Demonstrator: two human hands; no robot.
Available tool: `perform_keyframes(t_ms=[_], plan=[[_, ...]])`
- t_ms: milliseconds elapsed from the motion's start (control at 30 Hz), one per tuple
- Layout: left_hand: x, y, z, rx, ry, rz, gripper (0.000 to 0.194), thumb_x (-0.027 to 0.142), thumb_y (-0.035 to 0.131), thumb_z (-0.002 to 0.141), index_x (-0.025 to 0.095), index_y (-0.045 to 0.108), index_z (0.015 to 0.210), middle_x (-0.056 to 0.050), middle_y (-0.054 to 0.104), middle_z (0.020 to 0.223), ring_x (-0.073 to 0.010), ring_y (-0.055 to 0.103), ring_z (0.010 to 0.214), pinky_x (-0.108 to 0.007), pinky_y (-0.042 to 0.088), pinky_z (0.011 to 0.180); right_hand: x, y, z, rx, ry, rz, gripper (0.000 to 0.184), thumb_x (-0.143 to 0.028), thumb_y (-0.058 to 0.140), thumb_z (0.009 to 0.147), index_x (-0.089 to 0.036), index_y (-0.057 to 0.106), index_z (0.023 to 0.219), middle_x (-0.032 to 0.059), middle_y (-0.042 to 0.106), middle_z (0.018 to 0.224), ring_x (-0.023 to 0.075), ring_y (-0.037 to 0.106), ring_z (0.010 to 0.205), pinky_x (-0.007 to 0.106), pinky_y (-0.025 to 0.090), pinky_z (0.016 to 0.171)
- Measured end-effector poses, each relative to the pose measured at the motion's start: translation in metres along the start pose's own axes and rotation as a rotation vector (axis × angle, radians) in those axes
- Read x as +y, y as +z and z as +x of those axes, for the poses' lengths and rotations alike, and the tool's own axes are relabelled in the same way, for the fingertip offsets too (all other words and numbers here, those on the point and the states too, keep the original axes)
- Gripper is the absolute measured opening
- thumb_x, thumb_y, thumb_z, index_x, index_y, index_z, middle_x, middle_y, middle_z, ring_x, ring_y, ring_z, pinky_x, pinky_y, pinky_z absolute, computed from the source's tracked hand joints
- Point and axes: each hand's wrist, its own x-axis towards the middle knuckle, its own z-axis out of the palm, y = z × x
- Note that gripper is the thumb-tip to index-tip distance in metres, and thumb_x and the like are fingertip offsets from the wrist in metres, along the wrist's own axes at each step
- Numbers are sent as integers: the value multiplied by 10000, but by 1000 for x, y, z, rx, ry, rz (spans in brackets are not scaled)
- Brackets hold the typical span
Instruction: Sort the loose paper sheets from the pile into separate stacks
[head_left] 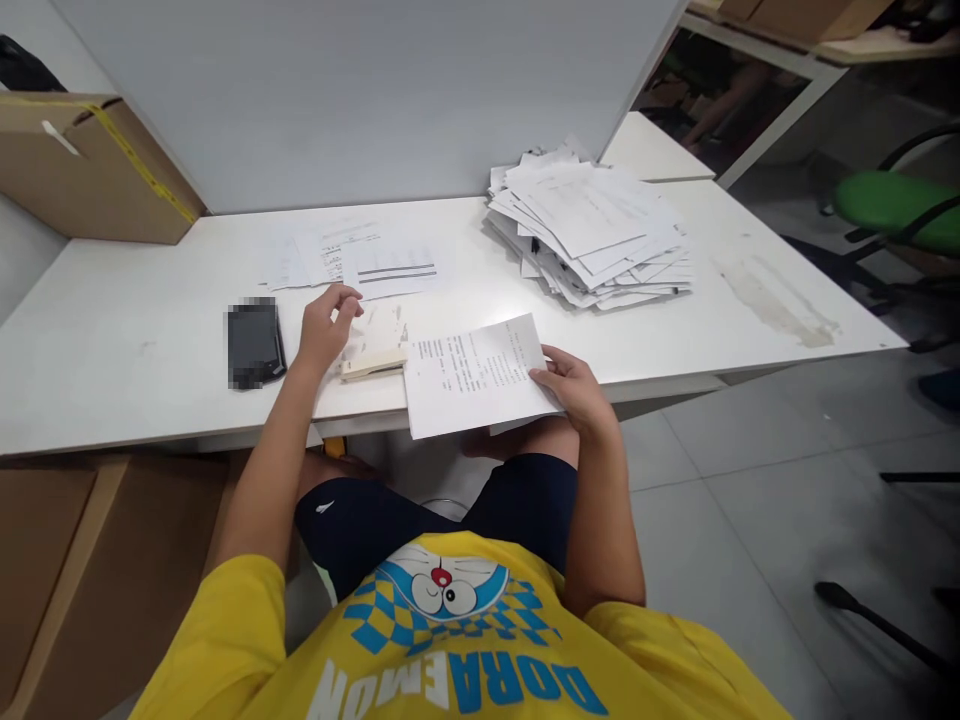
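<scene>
Head cam: my R hand (581, 395) pinches printed sheets (480, 385) at their right edge, over desk (150, 390) front; L hand (324, 325) empty, fingers loosely curled, nr stapler-like tool (373, 364). Best keep pinch firm, edges sq.

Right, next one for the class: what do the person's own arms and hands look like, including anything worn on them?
The left arm and right arm emerge from short, plain yellow sleeves belonging to a yellow shirt with a blue-and-white front print. Both forearms are bare. The left hand and right hand are ungloved; no watch or bracelet shows.
</scene>
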Motion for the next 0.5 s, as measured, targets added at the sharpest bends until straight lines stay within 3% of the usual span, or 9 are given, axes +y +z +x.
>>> perform_keyframes(t_ms=[100,200,367,500], plan=[[31,7,-9,-179,-50,102,321,463,474,970,222,666,1060,-60,711,931,-223,639,884,-324,499,813,-2,1,-4,-34,-16,-10,492,-342,730,645,-215,724,1120,37,772,845,231,701,751,347,537,661],[46,25,-11,-316,-90,211,322,423,468,964,220,658,1126,-72,705,1081,-276,605,1041,-383,481,908,-2,1,-7,-32,-23,-23,470,-347,727,663,-219,726,1115,42,771,870,241,702,800,368,546,703],[34,44,-9,-431,-158,289,405,403,449,949,191,600,1259,-111,621,1309,-356,477,1275,-512,387,1059,-3,-1,-11,-58,15,-32,491,-362,717,698,-219,702,1168,50,768,914,249,699,852,399,548,765],[22,46,-10,-467,-118,296,426,390,429,948,206,571,1305,-109,581,1359,-344,432,1335,-525,319,1125,-2,-2,-13,-59,6,-50,466,-387,707,732,-228,700,1170,49,764,916,252,695,860,416,551,783]])
